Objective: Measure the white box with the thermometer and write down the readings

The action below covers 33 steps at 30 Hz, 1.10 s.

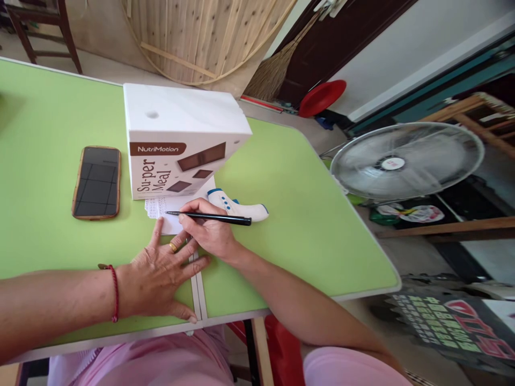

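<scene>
- My left hand [164, 268] is spread wide, palm down and gripping nothing, its little fingertip at the near edge of the white sheet of paper [172, 225]
- My right hand [213, 231] is curled, with the slim black pen [221, 216] pinched between thumb and forefinger, its tip at the printed part of the paper
- That sheet lies on the light-green counter [306, 230] with pale edging, just before the tall white cardboard box [187, 134] lettered NutriMotion
- The near edge of the counter runs just below my left thumb, and my right forearm crosses it
- To the right, green surface reaches from the white-and-blue handheld thermometer [241, 209] to the rounded corner, giving my right hand room
- To the left, the dark-screened phone in a brown-edged case [96, 183] lies just beside the box, with green surface around it
- The box hides the far part of the paper, and my fingers cover some of the near edge
- The small print is too fine to read, and whether the pen tip touches the paper I cannot tell
</scene>
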Each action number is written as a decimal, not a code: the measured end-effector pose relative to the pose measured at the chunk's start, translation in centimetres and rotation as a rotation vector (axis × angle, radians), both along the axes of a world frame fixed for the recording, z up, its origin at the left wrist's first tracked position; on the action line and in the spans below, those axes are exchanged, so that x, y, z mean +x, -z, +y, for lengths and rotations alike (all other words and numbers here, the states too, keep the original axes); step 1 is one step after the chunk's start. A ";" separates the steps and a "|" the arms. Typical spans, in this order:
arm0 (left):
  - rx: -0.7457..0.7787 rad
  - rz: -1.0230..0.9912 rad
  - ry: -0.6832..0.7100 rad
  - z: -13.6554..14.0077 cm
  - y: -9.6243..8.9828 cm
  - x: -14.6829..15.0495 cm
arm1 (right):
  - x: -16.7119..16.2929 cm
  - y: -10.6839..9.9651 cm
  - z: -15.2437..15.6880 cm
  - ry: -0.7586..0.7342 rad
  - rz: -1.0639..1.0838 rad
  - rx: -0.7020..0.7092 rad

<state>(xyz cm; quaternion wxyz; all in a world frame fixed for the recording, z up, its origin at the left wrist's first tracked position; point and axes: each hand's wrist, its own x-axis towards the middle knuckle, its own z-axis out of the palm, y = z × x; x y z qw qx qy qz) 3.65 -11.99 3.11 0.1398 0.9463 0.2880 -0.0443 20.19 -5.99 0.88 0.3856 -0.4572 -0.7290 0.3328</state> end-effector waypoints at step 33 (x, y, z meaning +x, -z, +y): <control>0.274 -0.117 0.015 1.7 0.1 -0.2 | 4.6 -2.6 0.3 -0.279 -0.981 0.596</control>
